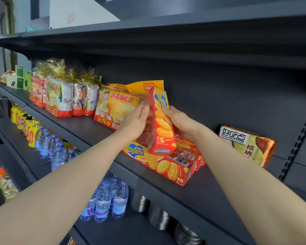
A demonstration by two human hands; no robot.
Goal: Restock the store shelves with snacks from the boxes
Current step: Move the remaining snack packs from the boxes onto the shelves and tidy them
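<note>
A red cracker box stands on end on top of flat red Zecheese boxes lying on the dark shelf. My left hand presses its left face with nearly straight fingers. My right hand holds its right side, fingers curled behind the box. Just behind and to the left lean yellow pie bags.
Snack packs with gold tinsel tops fill the shelf's left part. A green-and-orange biscuit bag leans against the back panel at right. Water bottles and yellow drinks stand on the shelf below, metal tins beside them. A white box sits on top.
</note>
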